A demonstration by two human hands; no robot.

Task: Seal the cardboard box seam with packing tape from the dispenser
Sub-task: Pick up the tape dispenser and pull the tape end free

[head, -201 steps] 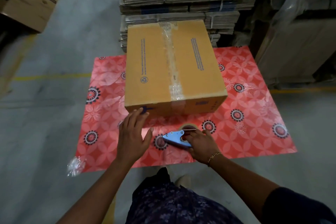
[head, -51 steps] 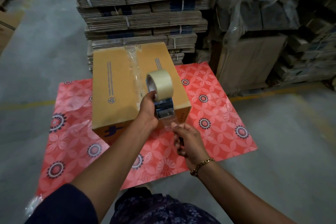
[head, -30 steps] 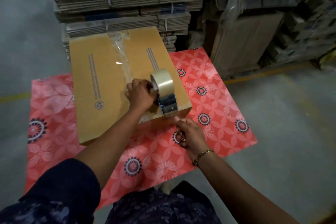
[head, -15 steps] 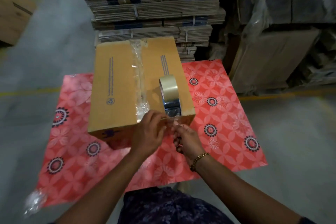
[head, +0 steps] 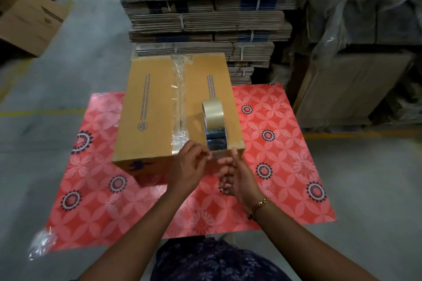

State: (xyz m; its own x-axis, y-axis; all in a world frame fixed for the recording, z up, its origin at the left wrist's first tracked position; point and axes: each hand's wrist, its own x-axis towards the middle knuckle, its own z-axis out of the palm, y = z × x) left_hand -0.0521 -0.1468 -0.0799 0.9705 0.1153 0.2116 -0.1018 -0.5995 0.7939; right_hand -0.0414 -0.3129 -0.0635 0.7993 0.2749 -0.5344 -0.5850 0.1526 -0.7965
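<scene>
The cardboard box [head: 157,109] bears a blue recycling symbol [head: 142,126]; its other print is unreadable. Both hands, left hand [head: 190,166] and right hand [head: 236,174], pinch tape from the tape dispenser [head: 215,126].

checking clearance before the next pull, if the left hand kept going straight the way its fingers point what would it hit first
Most likely the tape dispenser standing on the cardboard box near its front edge: the left hand points forward and right at its base, fingertips almost there. Depth from this single view is uncertain.
</scene>
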